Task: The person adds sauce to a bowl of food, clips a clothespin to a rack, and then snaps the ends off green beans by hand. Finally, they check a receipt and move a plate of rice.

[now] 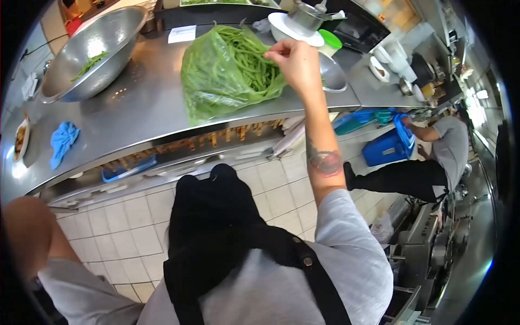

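Note:
My right hand (297,60) is over the right side of an open clear plastic bag (208,86) full of green beans (252,57). Its thumb and fingertips are pinched together, and whatever they may hold is too small to make out. The bag lies on the steel counter (146,103), its mouth spread toward my hand. Partly behind my wrist is a metal bowl (333,76). My left arm reaches out at the left edge, bent, with its hand out of view. A large steel colander (116,40) at the back left has a few green beans inside.
A blue cloth (65,142) and a white dish of food (21,142) lie at the counter's left. Behind the bag are a white paper (182,34), a steel pot (306,19) and a green lid (330,39). Right, a co-worker (447,141) handles a blue bin (385,147).

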`<state>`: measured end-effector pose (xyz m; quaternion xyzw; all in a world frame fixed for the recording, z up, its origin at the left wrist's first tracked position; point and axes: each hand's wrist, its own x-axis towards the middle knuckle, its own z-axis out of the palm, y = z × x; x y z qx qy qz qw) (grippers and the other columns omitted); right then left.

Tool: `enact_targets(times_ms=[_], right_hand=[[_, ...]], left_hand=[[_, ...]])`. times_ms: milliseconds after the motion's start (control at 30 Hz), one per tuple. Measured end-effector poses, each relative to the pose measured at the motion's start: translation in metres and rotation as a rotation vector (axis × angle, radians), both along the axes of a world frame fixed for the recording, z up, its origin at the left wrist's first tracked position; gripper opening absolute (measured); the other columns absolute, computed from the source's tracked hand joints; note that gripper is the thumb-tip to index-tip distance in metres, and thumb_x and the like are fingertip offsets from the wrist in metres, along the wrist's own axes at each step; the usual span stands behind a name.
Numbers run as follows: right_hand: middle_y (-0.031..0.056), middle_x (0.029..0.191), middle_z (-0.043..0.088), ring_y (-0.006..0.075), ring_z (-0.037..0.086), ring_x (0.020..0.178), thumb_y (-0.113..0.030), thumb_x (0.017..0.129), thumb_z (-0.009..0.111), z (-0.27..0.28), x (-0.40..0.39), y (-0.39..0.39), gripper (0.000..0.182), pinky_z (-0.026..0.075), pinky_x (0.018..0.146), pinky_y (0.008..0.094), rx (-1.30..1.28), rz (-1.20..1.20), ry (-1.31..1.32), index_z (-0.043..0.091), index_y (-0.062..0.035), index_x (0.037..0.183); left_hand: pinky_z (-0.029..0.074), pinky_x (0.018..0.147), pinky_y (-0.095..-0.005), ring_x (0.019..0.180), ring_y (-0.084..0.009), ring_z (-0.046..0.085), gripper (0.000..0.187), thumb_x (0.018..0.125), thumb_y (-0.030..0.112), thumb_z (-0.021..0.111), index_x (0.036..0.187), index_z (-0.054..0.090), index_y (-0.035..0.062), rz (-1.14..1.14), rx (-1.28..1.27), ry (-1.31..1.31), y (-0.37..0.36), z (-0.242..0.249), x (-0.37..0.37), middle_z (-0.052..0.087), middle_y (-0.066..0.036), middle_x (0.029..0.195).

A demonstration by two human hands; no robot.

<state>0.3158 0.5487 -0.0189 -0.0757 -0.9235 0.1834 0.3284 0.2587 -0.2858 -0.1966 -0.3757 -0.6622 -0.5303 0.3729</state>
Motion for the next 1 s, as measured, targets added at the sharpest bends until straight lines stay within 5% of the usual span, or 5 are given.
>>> enact_targets(times_ms=[67,267,700,833,1000], right_hand=[[0.0128,0.069,0.067,0.0185,0.065,0.06,-0.017,0.075,0.073,-0.004,-0.002,0.005,0.016,0.049,0.06,0.0297,-0.005,0.005,0.019,0.071,-0.0029,0.083],[0.0122,0.071,0.068,0.0151,0.065,0.061,-0.018,0.078,0.071,-0.009,-0.004,0.005,0.019,0.05,0.06,0.0264,-0.107,0.011,0.125,0.07,-0.0009,0.086],[0.0041,0.071,0.067,0.0076,0.06,0.062,-0.017,0.082,0.068,0.003,0.008,0.0,0.021,0.048,0.06,0.0225,-0.345,-0.042,0.416,0.068,0.0039,0.086],[0.0034,0.07,0.064,0.0091,0.059,0.065,-0.014,0.084,0.066,0.005,0.024,-0.001,0.018,0.046,0.06,0.0224,-0.544,0.127,0.391,0.067,0.0035,0.089],[0.0034,0.074,0.06,0.0106,0.057,0.072,-0.008,0.087,0.061,-0.017,0.058,-0.044,0.012,0.044,0.062,0.0222,-1.247,0.487,0.333,0.062,0.0015,0.094]], left_hand=[[0.037,0.1,-0.0357,0.118,-0.0253,0.049,0.033,0.091,0.02,0.051,0.121,0.054,0.0061,-0.048,0.025,-0.018,-0.122,-0.057,0.0,0.051,-0.01,0.129],[0.038,0.099,-0.0355,0.116,-0.0252,0.05,0.035,0.093,0.022,0.048,0.122,0.052,0.004,-0.16,0.027,-0.094,0.046,0.011,0.013,0.052,-0.011,0.128],[0.041,0.096,-0.0349,0.112,-0.0249,0.054,0.041,0.095,0.028,0.042,0.124,0.049,-0.0005,-0.418,0.025,-0.24,0.164,0.077,0.015,0.053,-0.013,0.124],[0.042,0.095,-0.0348,0.11,-0.0248,0.055,0.044,0.096,0.03,0.04,0.125,0.048,-0.002,-0.497,0.065,-0.297,0.206,0.076,0.017,0.054,-0.014,0.123],[0.044,0.094,-0.0346,0.109,-0.0246,0.056,0.047,0.097,0.032,0.038,0.126,0.047,-0.0037,-0.555,0.054,-0.408,0.269,0.107,0.052,0.054,-0.015,0.122]])
